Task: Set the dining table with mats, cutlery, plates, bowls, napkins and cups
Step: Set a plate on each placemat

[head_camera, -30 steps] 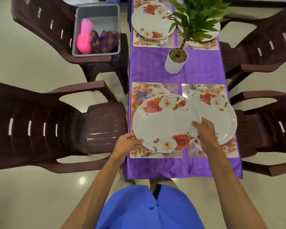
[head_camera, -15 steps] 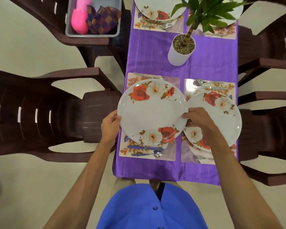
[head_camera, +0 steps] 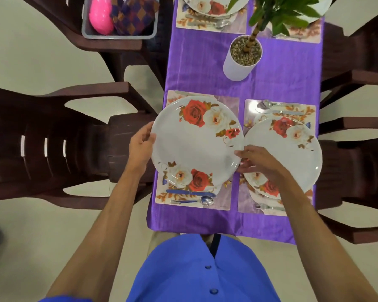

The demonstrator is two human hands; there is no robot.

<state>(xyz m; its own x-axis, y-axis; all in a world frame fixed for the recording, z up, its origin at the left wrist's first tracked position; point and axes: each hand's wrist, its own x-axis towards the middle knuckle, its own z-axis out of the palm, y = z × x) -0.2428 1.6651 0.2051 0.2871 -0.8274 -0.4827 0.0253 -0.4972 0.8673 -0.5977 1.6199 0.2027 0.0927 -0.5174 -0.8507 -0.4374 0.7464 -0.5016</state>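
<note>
Two hands: both grip one white plate printed with red and cream roses, held over the near left place mat.
Left hand: fingers curled round the plate's left rim, thumb on top of the edge.
Right hand: fingers pinching the plate's right rim, thumb on top, other fingers underneath.
Plate position: it covers most of the near left mat; whether it touches the mat or sits just above it cannot be told.
Cutlery by the held plate: a blue-handled knife and a spoon lie on the mat's near edge, just beside the plate.
Second plate: same rose pattern, resting on the near right place mat; the held plate's right rim overlaps its left edge.
Cutlery on the right mat: a spoon and knife at the far edge, a fork at the near edge.
Table: narrow, covered in a purple cloth.
Potted plant: white pot with pebbles and green leaves, standing mid-table beyond the near mats.
Far end: two more mats with plates, partly cut off.
Grey tub: on a dark brown chair seat to the far left, holding a pink object and checked folded napkins.
</note>
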